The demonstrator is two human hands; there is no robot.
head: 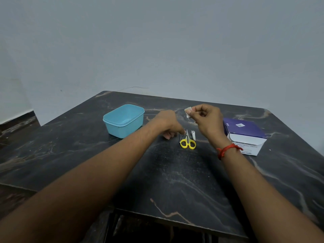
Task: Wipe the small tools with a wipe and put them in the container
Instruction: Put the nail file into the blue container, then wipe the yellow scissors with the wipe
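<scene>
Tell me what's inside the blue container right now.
No tools show inside the blue container, only its bare inner walls. Its near wall hides part of the floor. The scissors and nail clipper lie on the table.

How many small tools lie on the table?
3 in a row: thin metal tool at the left hand, yellow scissors middle, nail clipper rightmost; the hand may hide more.

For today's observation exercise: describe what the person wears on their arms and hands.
No sleeves or gloves are in view. The right hand has a red thread bracelet knotted round its wrist; the left hand wears nothing visible.
</scene>
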